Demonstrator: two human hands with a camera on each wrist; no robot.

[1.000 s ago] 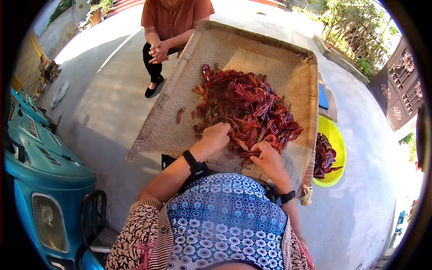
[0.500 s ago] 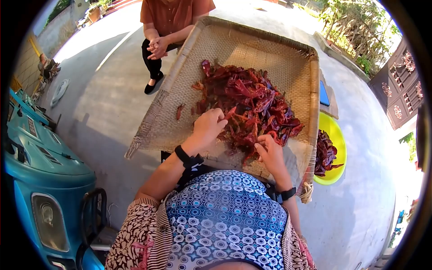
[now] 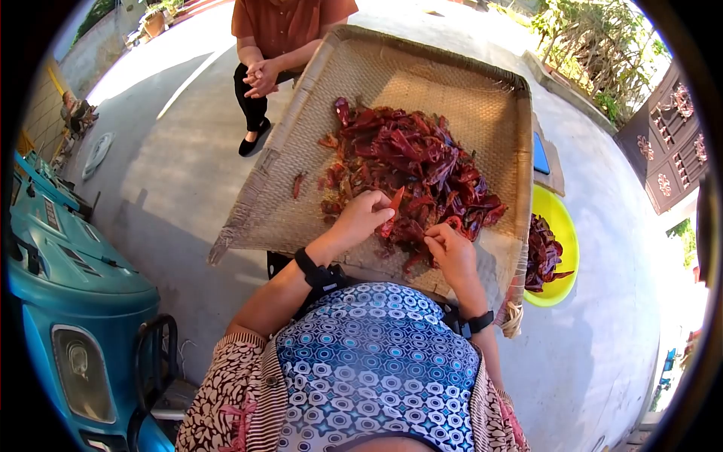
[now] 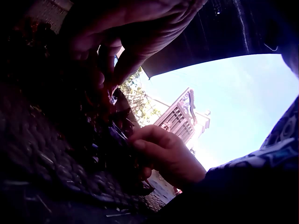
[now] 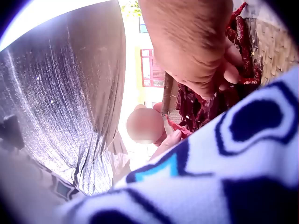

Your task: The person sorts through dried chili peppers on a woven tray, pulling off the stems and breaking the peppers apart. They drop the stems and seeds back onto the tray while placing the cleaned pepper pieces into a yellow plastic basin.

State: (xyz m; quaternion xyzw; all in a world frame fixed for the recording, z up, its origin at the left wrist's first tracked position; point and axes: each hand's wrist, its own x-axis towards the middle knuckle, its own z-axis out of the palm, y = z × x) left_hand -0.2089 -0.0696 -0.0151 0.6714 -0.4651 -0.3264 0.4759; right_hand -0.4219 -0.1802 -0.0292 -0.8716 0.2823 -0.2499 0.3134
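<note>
A heap of dried red chili peppers [image 3: 410,151] lies on a shallow woven tray [image 3: 459,84] in front of my body. My left hand [image 3: 360,220] is over the near left side of the heap. Between its thumb and fingers it pinches one bright red chili [image 3: 395,200], which points up and away. To its right, my right hand [image 3: 455,255] has thumb and forefinger pinched together on a dark chili at the heap's near edge. In the dark left wrist view, that right hand [image 4: 163,149] faces the left hand [image 4: 140,35].
Beside the tray on the right stands a yellow-green bowl [image 3: 570,233] with more dried chilies [image 3: 542,255]. A person in a rust-colored shirt [image 3: 290,26] is beyond the tray's far left side. A teal vehicle [image 3: 83,294] stands at the left.
My left hand lifted from the heap with a chili, then came back nearer and rightward, turning the chili upright. The right hand moved slightly away from my body, its fingers closing together.
</note>
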